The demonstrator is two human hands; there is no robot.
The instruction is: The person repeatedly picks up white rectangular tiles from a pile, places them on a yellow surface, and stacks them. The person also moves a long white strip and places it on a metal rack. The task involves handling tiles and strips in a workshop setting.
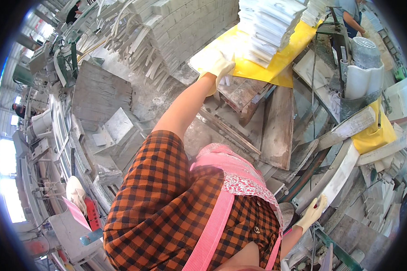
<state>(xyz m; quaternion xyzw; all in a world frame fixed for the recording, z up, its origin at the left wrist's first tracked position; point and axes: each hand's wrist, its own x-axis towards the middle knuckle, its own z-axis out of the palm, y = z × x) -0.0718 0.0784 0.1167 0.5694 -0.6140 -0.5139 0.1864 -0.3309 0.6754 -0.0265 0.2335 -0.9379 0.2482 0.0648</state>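
Observation:
My left hand (221, 66), in a pale cream glove, reaches far forward to the near left edge of a bright yellow sheet (282, 79). Its fingers are bent down, partly out of sight. Small white pieces (226, 81) show just under them; their kind is unclear. On the sheet, right of this hand, rises a tall stack of white slabs (271, 34). My right hand (313, 212), also gloved and red-stained at the fingers, is low at the right with fingers extended. It lies beside the lower end of a long white strip (343, 174); contact is unclear.
Weathered boards (278, 131) lean below the yellow sheet. A wall of stacked pale blocks (185, 31) stands at the back left, beside many thin strips (142, 56). A grey motor (365, 52) stands at the right, above another yellow cloth (376, 128). Another person (350, 18) is at the upper right.

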